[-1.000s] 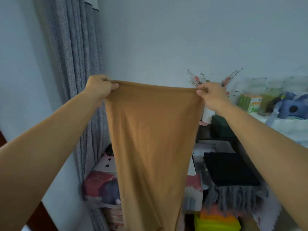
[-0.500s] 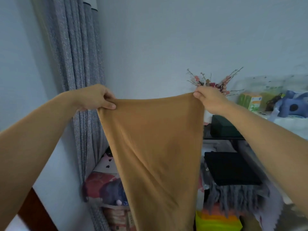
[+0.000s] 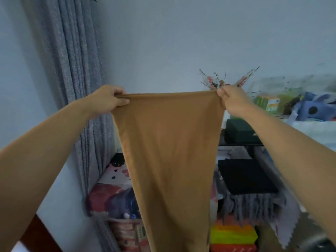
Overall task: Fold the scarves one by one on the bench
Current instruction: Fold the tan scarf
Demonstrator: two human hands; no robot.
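Pinching the top edge of the tan scarf (image 3: 167, 151) at both corners, I have my left hand (image 3: 109, 100) and right hand (image 3: 232, 100) raised out in front, each with fingers and thumb curled on the cloth, the edge drawn nearly level between them. The scarf hangs straight down from the hands, its long axis vertical, narrowing toward the bottom where it leaves the picture, so I cannot see its lower end. Both hands sit at about the same height and reach; neither looks nearer. My guess is the coming fold turns on that hanging length.

Behind and to the right, well below my hands, a black folded cloth (image 3: 243, 176) rests on a grey fringed scarf (image 3: 254, 206). A grey curtain (image 3: 72, 88) hangs at left. A green and orange carton (image 3: 269, 104) shows at right; its printing is too blurred to read.
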